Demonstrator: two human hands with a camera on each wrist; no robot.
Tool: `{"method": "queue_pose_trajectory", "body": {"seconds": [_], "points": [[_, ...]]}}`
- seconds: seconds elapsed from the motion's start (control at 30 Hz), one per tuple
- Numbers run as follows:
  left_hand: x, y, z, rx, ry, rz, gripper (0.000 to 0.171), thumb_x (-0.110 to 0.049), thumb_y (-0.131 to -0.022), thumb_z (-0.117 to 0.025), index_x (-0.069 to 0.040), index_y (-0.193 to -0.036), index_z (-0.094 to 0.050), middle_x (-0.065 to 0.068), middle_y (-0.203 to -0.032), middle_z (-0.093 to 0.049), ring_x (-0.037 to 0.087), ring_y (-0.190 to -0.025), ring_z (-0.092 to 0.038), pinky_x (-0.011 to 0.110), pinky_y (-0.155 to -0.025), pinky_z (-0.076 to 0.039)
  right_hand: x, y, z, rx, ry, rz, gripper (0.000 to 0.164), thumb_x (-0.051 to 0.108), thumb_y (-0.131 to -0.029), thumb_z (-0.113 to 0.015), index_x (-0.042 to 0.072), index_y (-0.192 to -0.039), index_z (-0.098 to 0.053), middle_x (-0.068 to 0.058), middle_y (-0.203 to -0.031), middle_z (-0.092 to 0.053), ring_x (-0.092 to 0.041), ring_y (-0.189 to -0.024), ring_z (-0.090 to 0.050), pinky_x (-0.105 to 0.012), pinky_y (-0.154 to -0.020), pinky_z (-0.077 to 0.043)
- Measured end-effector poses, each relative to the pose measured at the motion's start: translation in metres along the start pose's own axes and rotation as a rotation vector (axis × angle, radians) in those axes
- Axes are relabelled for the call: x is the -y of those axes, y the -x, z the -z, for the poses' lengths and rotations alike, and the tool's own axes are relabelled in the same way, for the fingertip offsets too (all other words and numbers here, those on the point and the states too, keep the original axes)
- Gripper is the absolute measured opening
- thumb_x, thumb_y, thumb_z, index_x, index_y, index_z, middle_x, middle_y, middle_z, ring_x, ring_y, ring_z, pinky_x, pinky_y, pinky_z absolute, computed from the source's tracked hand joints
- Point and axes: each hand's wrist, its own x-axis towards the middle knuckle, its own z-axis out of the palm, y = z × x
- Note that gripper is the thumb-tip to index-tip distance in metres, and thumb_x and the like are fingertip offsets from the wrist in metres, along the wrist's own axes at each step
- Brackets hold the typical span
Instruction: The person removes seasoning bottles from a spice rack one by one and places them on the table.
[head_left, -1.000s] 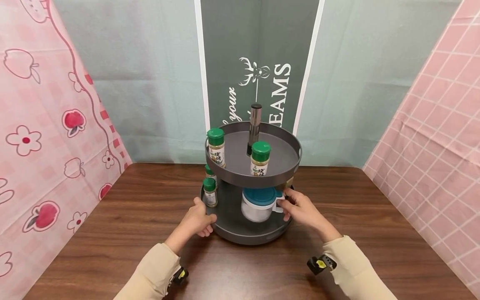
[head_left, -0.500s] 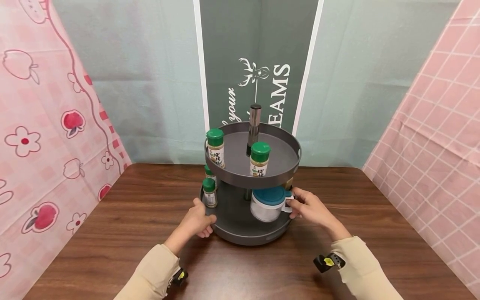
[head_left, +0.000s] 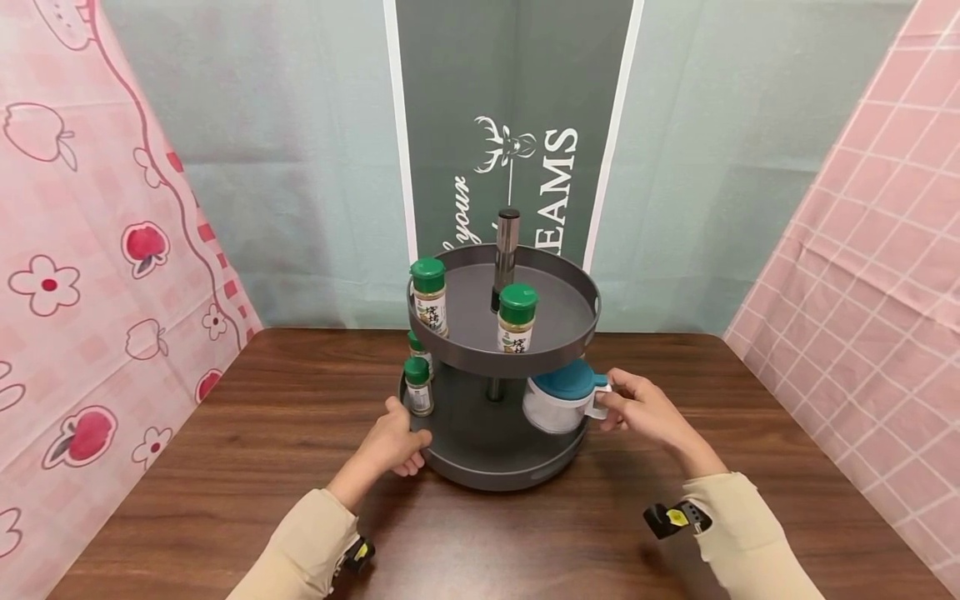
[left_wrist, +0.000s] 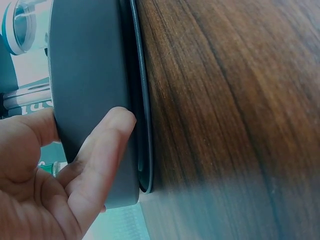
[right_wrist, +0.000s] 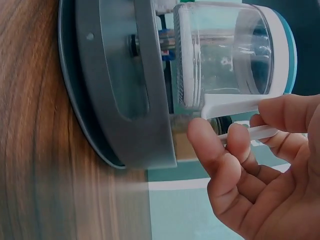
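In the head view, my right hand (head_left: 645, 408) pinches the white handle of a clear seasoning jar (head_left: 555, 412) with a teal lid. A white layer lies at the bottom of the jar (right_wrist: 220, 55) in the right wrist view. The jar is at the right side of the lower tier, slightly tilted, under the upper tier's edge. My left hand (head_left: 390, 437) grips the left front rim of the two-tier grey turntable rack (head_left: 480, 446). Its thumb lies over the rim, and the fingers (left_wrist: 107, 145) rest along the outer wall.
Two green-capped spice bottles, one at the left (head_left: 429, 304) and one in front (head_left: 517, 321), stand on the upper tier. Smaller green-capped bottles (head_left: 419, 392) stand lower left. A metal post (head_left: 507, 242) joins the tiers. Behind the jar is a dark-capped bottle (right_wrist: 185, 145).
The seasoning jar has moved right across the lower tier and tilted a little, with my right hand on its handle. My left hand stays on the rim.
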Motion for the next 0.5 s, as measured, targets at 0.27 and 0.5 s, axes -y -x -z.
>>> {"method": "queue_pose_trajectory", "body": {"seconds": [0.27, 0.5], "points": [[0.000, -0.001, -0.001, 0.006, 0.009, -0.004, 0.041, -0.006, -0.077, -0.055, 0.006, -0.104, -0.026, 0.011, -0.047, -0.059, 0.021, -0.040, -0.056, 0.031, -0.036, -0.050, -0.010, 0.004, 0.018, -0.034, -0.014, -0.018, 0.017, 0.014, -0.089, -0.053, 0.000, -0.082, -0.047, -0.016, -0.069, -0.060, -0.026, -0.063, -0.063, -0.031, -0.049, -0.050], [-0.001, 0.000, -0.001, 0.006, 0.007, -0.001, 0.041, -0.006, -0.077, -0.056, 0.006, -0.103, -0.026, 0.011, -0.048, -0.059, 0.021, -0.040, -0.056, 0.032, -0.036, -0.050, -0.019, 0.012, 0.037, -0.055, -0.042, -0.034, 0.017, 0.011, -0.091, -0.050, -0.005, -0.086, -0.047, -0.021, -0.079, -0.059, -0.029, -0.066, -0.063, -0.028, -0.051, -0.051]]}}
